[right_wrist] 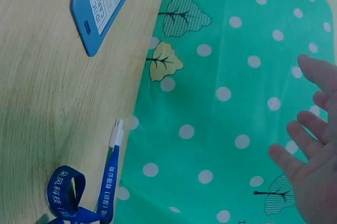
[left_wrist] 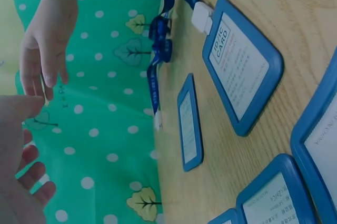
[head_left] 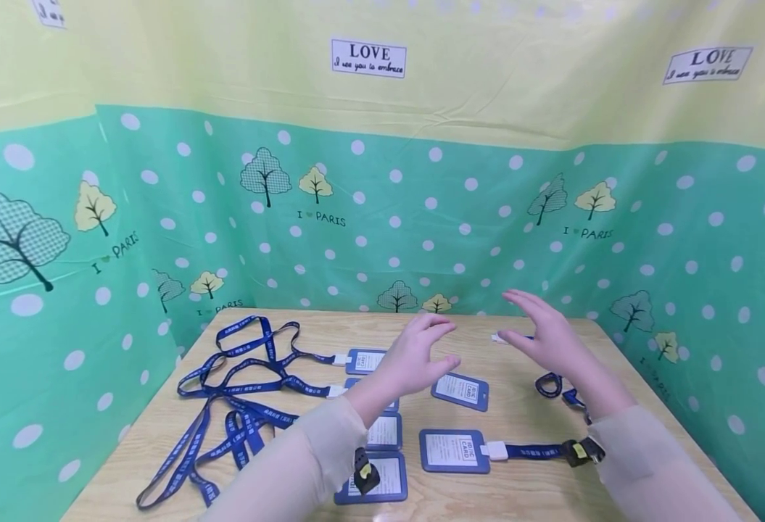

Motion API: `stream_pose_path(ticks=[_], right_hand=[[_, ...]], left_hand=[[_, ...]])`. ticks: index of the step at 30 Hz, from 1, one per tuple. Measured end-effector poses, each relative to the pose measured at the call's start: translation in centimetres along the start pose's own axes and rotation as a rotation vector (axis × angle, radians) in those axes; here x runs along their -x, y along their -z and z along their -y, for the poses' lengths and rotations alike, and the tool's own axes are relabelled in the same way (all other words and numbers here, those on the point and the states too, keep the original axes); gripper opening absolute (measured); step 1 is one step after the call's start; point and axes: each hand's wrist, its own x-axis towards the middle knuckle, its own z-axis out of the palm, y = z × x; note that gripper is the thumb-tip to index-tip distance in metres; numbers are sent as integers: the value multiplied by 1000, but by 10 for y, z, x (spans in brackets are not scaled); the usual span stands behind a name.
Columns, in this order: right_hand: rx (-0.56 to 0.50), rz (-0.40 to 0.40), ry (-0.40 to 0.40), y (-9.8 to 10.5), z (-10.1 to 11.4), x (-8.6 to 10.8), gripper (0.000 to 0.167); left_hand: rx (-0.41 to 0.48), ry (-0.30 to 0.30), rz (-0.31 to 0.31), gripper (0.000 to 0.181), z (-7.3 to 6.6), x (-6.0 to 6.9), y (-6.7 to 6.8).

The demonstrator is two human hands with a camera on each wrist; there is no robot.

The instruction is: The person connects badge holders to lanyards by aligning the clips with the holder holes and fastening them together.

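Both hands are raised over the table with nothing in them, fingers apart and relaxed. My left hand (head_left: 419, 355) hovers above a column of blue ID card holders (head_left: 391, 478) on the left. Beyond its fingertips lies a blue card holder (head_left: 470, 391) with no strap on its slot, whose bare slot (right_wrist: 88, 27) shows in the right wrist view. My right hand (head_left: 545, 335) is above a loose blue lanyard (right_wrist: 108, 182) with a white clip (right_wrist: 116, 133). Nearer the front, another card holder (head_left: 436, 453) is joined by its white clip (head_left: 497, 451) to a blue lanyard (head_left: 534, 452).
Several blue lanyards (head_left: 248, 388) spread in loops over the left side of the wooden table (head_left: 519, 500). A green and yellow printed curtain (head_left: 395, 217) closes off the back and both sides. Wrist straps with small black cameras (head_left: 576, 452) sit on both sleeves.
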Motion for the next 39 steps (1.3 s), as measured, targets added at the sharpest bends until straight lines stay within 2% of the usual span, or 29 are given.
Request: stream_pose_path(ticks=[13,27,32,39], right_hand=[[-40,68,-158,-10,-36,-18,74],[-111,151,-334,-30,-75,-14,72],[-111,231,-363,-43,-83,-9,71],[-95,325,-391,-63,-82,-6,68]], left_hand=[[109,140,-8,61,7,-17,-14],[239,294,6,64,13,-23,-34],[260,326,17,65,15,-23,-37],[305,404,50,68,20,-20,-45]])
